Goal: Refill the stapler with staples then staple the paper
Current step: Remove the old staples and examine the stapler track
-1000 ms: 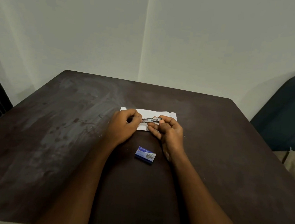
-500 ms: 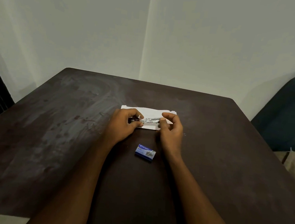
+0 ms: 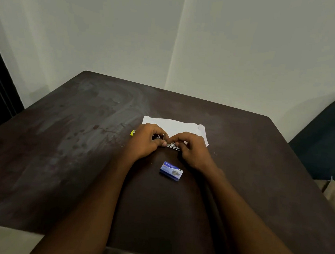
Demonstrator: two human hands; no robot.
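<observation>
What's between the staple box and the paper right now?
In the head view, both hands, left and right, holding the stapler, sit between the staple box and the paper; below them is bare table.

Both bare forearms reach from the near edge toward the middle, converging. The left hand (image 3: 146,142) lies knuckles up, fingers curled inward, thumb tip pointing right. The right hand (image 3: 193,149) sits just beside it, fingers bent down and pinched with the thumb. The fingertips of both hands nearly meet.
</observation>
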